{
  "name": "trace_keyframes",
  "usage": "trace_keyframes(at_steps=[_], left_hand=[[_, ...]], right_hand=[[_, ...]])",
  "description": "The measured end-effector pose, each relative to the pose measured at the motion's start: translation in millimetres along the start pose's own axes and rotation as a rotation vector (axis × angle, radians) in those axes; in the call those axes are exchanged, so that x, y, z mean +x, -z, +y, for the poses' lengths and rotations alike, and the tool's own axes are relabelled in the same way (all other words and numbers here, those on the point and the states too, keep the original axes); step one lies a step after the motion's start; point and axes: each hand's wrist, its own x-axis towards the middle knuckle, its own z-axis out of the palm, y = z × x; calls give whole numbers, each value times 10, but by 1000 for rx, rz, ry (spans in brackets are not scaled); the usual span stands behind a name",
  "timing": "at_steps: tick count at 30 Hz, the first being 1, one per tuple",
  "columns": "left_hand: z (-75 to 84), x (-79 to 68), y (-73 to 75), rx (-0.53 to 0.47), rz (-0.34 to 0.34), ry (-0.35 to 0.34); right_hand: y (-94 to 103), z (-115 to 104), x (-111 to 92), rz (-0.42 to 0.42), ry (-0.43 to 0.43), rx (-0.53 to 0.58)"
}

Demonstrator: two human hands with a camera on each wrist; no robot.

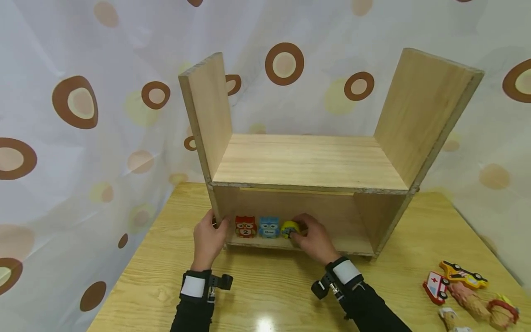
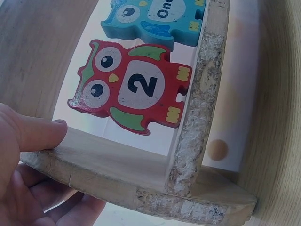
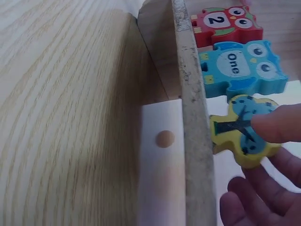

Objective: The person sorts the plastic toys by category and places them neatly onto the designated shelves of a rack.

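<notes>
Pinching a yellow-edged tree block between thumb and fingers, the right hand works at the lower compartment of a wooden shelf unit. Tree block upright, trunk down, near the compartment's front edge; cannot tell whether it bears on the floor. It stands just beside a blue owl block marked "One", on that owl's right as seen from the head; contact between the two unclear.

Left of the blue owl: a red owl block, numeral 2 on its belly. Both owls upright, faces to the person, a narrow gap between them in the head view.

Left hand grips the unit's left side panel, thumb on the inner face, fingers curled round the outside. Red owl is the nearest block to it.

Unit sits on a wood-grain table. At the table's right, well apart from the unit: a red-and-white ambulance, a yellow-orange toy vehicle, some tan figures, details too small to read. Behind, a pale cloth with brown rings and spots.
</notes>
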Motion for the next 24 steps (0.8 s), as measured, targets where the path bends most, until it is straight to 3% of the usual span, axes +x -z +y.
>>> trace_keyframes(at_steps=[12, 24], left_hand=[[-27, 28, 18, 1, -2, -12], [-76, 61, 178, 23, 5, 34]], right_hand=[[470, 177, -502, 164, 108, -129], [1010, 350, -944, 154, 92, -264]])
